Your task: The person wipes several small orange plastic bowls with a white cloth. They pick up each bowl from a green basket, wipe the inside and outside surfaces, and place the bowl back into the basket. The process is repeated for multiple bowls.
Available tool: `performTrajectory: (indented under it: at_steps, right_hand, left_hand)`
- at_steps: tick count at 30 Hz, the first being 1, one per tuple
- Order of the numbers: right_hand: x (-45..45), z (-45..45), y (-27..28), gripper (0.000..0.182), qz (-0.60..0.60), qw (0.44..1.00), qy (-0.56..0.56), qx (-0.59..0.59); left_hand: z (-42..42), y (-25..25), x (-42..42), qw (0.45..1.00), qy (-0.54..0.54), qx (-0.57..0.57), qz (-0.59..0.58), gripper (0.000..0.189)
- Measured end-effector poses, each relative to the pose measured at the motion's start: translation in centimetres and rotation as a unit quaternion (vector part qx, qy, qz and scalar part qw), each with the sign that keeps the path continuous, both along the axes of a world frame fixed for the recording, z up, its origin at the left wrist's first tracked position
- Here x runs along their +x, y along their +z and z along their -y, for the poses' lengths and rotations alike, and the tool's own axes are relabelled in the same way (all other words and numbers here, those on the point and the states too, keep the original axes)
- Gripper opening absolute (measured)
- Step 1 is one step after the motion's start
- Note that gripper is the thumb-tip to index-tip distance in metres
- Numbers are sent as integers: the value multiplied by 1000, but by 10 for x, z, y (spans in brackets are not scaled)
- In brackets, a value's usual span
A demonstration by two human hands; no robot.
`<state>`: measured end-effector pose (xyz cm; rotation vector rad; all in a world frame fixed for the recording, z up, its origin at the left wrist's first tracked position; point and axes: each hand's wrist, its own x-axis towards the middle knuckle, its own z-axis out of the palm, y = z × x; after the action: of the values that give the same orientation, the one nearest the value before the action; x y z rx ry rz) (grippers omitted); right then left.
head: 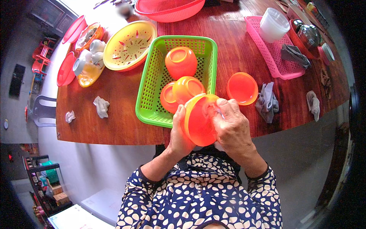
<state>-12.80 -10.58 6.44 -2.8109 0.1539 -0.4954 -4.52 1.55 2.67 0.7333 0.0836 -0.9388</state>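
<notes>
My left hand (179, 133) grips an orange plastic bowl (200, 123) by its left side, the opening tilted up towards me. At the bowl's upper right rim, my right hand (233, 126) has its fingers curled, with a bit of whitish cloth or tissue showing between them. Just beyond is a green plastic basket (142, 86) holding several orange bowls upside down, among them one at the back (181, 61) and one nearer (188, 88). Another orange bowl (242, 89) rests on the wooden table (123, 126) right of the basket, mouth up, beside a crumpled grey cloth (267, 104).
A yellow colander (128, 47) stands left of the basket, near white cups (97, 47) and red bowls. To the right, a pink basket (264, 54) holds stacked clear plastic tubs (273, 25) and a dark cloth (294, 55). Crumpled tissues (101, 106) lie near the front edge.
</notes>
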Motion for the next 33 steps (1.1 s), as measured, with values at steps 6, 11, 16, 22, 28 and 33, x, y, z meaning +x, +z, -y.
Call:
performTrajectory:
  at_steps: [6,11,16,22,28,33]
  right_hand:
    - [6,6,-4,27,160,987,13,-2]
    - [2,3,-4,44,48,997,-15,58]
    - [-9,6,-4,54,27,977,41,209]
    - [-23,17,1,25,16,966,101,236]
    - [-10,14,4,16,37,999,17,-2]
    - [-14,8,-2,17,-49,998,19,-18]
  left_hand:
    - [3,6,0,1000,-5,-16,-7,62]
    - [1,12,6,998,19,-4,53,60]
    - [0,13,9,995,20,-15,94,56]
    - [-2,11,10,993,-20,-18,117,59]
    - [-1,16,5,990,-31,-16,136,58]
    - [0,21,6,990,-29,-5,136,59]
